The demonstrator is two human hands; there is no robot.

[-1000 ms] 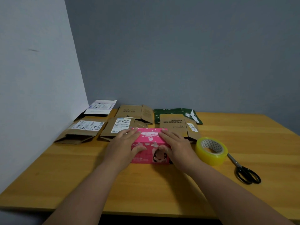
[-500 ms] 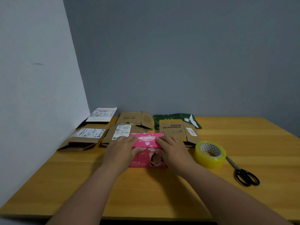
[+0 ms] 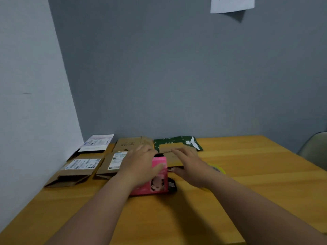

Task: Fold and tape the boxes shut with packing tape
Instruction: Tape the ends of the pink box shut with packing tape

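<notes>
A small pink box (image 3: 159,181) stands on the wooden table (image 3: 256,183) in front of me, with a dark open end (image 3: 172,186) facing right. My left hand (image 3: 139,167) grips it, fingers over the top and thumb across the front face. My right hand (image 3: 191,167) hovers just to the right of the box with fingers spread, holding nothing. The yellow tape roll (image 3: 220,169) is mostly hidden behind my right wrist. Several flattened cardboard boxes lie behind, among them one with a white label (image 3: 79,167) and a plain one (image 3: 174,157).
A green bag (image 3: 177,141) and a white mailer (image 3: 97,143) lie at the table's back edge by the grey wall. A chair (image 3: 315,149) stands off the right side. A sheet of paper (image 3: 231,4) hangs on the wall.
My view tilted up and the scissors left the frame. My right hand came off the pink box to the right. The box now shows a dark open end.
</notes>
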